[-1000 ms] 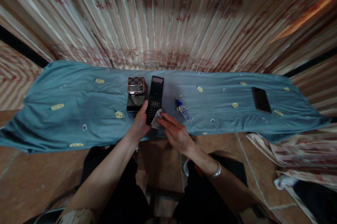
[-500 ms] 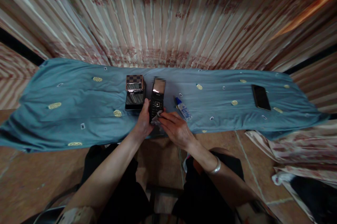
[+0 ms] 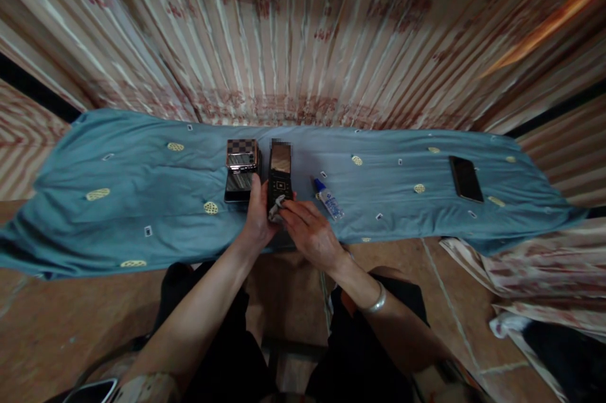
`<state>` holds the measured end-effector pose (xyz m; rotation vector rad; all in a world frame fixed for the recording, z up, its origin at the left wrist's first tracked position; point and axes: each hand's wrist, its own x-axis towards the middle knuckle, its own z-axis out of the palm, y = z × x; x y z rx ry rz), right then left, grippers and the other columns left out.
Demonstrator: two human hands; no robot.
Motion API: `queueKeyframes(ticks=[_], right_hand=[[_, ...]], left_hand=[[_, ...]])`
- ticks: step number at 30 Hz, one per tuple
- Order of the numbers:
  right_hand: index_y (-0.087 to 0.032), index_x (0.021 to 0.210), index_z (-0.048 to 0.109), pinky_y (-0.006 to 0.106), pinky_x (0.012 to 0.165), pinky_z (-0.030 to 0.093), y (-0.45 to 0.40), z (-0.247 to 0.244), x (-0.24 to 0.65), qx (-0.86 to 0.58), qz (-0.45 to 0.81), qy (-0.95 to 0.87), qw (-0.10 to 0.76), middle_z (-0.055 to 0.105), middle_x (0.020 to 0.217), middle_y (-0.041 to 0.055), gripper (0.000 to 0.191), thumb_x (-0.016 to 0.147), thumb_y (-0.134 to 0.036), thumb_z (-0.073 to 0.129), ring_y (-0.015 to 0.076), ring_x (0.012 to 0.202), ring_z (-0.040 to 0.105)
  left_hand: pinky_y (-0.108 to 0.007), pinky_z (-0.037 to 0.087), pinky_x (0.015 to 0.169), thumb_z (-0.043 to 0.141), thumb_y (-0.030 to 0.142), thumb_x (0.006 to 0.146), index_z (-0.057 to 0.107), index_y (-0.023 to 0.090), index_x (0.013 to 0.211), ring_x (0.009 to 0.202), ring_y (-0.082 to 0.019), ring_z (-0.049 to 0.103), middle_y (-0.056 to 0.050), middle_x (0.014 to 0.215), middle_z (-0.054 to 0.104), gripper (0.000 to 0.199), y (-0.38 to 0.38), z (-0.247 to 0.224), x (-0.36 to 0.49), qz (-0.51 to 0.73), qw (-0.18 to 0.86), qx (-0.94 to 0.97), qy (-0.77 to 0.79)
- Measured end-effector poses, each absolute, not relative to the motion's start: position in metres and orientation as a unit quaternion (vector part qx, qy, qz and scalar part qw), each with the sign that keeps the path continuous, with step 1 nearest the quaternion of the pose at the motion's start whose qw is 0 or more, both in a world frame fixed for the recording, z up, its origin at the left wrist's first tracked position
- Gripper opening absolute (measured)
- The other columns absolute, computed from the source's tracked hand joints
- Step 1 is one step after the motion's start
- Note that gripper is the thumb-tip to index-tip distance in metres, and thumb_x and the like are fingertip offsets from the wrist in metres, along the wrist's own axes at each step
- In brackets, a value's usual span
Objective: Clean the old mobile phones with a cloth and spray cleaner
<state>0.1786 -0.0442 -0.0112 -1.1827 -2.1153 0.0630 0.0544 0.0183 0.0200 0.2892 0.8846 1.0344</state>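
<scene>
An unfolded black flip phone is held over the cloth by my left hand, whose thumb lies along the phone's left side. My right hand pinches a crumpled pale wipe and presses it on the lower part of the keypad. The wipe and fingers cover the bottom keys. Just left of the flip phone, a checkered folding phone rests on top of a dark glossy phone. To the right of my right hand lies a small clear bottle with a blue cap.
A teal patterned cloth covers the long table. Towards its right end lies a black smartphone. Behind the table hangs a pleated floral curtain. My knees are under the near edge, above a tiled floor.
The flip phone has shifted slightly left and stands straighter in my left hand. My right hand with the wipe has moved a little left along the keypad. The view has tilted slightly.
</scene>
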Motion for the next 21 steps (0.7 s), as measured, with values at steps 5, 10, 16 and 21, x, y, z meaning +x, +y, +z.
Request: queueKeyframes(ticks=[5, 10, 16, 21], right_hand=[[-0.020, 0.123, 0.072, 0.044, 0.099, 0.060, -0.043, -0.014, 0.186, -0.473, 0.015, -0.802, 0.364, 0.074, 0.121, 0.0128, 0.029, 0.103, -0.018, 0.052, 0.0243, 0.109, 0.068], [-0.019, 0.123, 0.073, 0.043, 0.103, 0.058, -0.047, -0.009, 0.179, -0.462, 0.024, -0.817, 0.345, 0.073, 0.123, 0.0134, 0.028, 0.100, -0.015, 0.056, 0.0245, 0.112, 0.067], [-0.021, 0.125, 0.071, 0.043, 0.106, 0.057, -0.046, -0.001, 0.171, -0.458, 0.034, -0.815, 0.352, 0.072, 0.126, 0.0113, 0.030, 0.102, -0.016, 0.053, 0.0240, 0.115, 0.066], [-0.016, 0.126, 0.070, 0.043, 0.103, 0.058, -0.042, -0.002, 0.174, -0.451, 0.027, -0.813, 0.366, 0.072, 0.126, 0.0142, 0.033, 0.104, -0.017, 0.046, 0.0245, 0.112, 0.066]], left_hand=[[-0.025, 0.055, 0.062, 0.042, 0.076, 0.092, 0.065, 0.021, 0.082, 0.074, -0.018, 0.072, -0.005, 0.072, 0.070, 0.061, 0.021, 0.023, 0.050, 0.499, 0.756, 0.150, 0.397], [-0.026, 0.055, 0.063, 0.046, 0.076, 0.090, 0.067, 0.020, 0.087, 0.072, -0.018, 0.070, -0.003, 0.067, 0.066, 0.060, 0.014, 0.019, 0.058, 0.488, 0.762, 0.144, 0.400], [-0.027, 0.056, 0.069, 0.035, 0.066, 0.099, 0.065, 0.021, 0.081, 0.076, -0.018, 0.071, -0.002, 0.062, 0.062, 0.057, 0.008, 0.024, 0.065, 0.483, 0.765, 0.129, 0.407], [-0.023, 0.053, 0.062, 0.047, 0.060, 0.099, 0.064, 0.020, 0.080, 0.066, -0.014, 0.067, 0.001, 0.063, 0.062, 0.048, 0.004, 0.020, 0.066, 0.517, 0.748, 0.129, 0.395]])
